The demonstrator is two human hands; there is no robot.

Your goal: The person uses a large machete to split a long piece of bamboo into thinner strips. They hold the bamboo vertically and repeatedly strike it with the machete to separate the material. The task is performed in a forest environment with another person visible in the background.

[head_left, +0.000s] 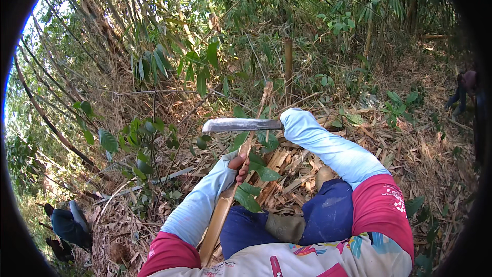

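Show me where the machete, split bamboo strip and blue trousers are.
Machete point(241, 125): head view, middle of the blade.
Split bamboo strip point(221, 211): head view, its wide lower half.
Blue trousers point(329, 210): head view, the right leg.

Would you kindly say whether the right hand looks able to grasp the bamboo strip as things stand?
Probably not: the right hand appears closed on the machete, so it isn't free, though the bamboo strip, held by the left hand, looks close by.
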